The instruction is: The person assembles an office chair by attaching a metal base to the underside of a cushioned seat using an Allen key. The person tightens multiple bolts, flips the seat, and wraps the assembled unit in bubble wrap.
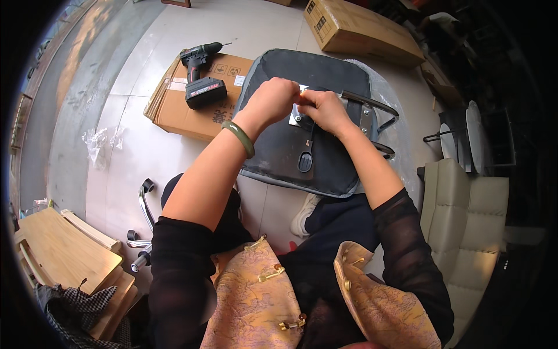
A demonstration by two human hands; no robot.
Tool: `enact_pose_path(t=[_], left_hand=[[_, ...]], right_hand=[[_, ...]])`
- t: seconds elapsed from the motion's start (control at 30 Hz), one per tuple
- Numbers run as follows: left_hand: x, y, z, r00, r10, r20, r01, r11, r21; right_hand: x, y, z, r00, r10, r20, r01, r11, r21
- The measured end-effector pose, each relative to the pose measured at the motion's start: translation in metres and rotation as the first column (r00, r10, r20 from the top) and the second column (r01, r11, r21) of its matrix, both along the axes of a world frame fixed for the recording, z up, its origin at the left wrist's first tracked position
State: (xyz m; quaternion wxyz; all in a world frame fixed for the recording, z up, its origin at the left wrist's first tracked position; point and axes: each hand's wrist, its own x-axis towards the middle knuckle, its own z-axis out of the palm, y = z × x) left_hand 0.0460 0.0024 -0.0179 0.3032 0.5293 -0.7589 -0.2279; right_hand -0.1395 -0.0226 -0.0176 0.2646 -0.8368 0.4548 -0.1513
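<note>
In front of me an office chair seat point(261, 154) lies underside up, dark grey with a black backing. A silver metal mounting plate point(295, 118) sits at its middle, and a black paddle lever point(305, 158) points from it toward me. Both hands meet over the far part of the plate. My left hand point(272, 100), below a green bangle, is closed with its fingertips turned away from view. Thumb and fingers of my right hand point(326, 110) are pinched together beside it. Whatever lies between the fingers is hidden. Bent metal tubes point(381, 104) stick out at the seat's right side.
A cordless drill point(200, 75) lies on a flat cardboard box point(200, 127) to the left. Farther off is a large carton point(363, 35). A chromed wheeled base point(145, 203), wooden boards point(72, 244) and a beige sofa point(456, 215) stand around me. Crumpled plastic point(102, 144) lies on the floor.
</note>
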Motion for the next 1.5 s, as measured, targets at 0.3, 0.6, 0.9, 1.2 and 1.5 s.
enact_pose_path(t=[0.3,0.6,0.9,1.2,1.5], left_hand=[[-0.010,0.013,-0.003,1.000,0.023,0.007,-0.023,1.000,-0.009],[-0.011,0.010,-0.002,0.999,0.029,0.028,-0.029,0.999,-0.027],[-0.008,0.007,0.004,0.994,0.052,0.094,-0.053,0.999,0.004],[-0.007,0.006,0.016,0.990,0.104,0.091,-0.107,0.994,0.034],[-0.015,0.008,0.005,0.991,0.092,0.102,-0.103,0.988,0.112]], right_hand=[[0.003,0.015,-0.014,0.996,-0.089,0.010,0.087,0.992,0.092],[0.004,0.017,-0.017,0.992,-0.112,0.059,0.106,0.990,0.090],[0.010,0.018,-0.008,0.996,-0.091,0.003,0.089,0.979,0.183],[0.006,0.018,-0.017,0.992,-0.076,-0.096,0.077,0.997,-0.001],[0.005,0.023,-0.026,0.997,-0.076,0.003,0.075,0.982,-0.174]])
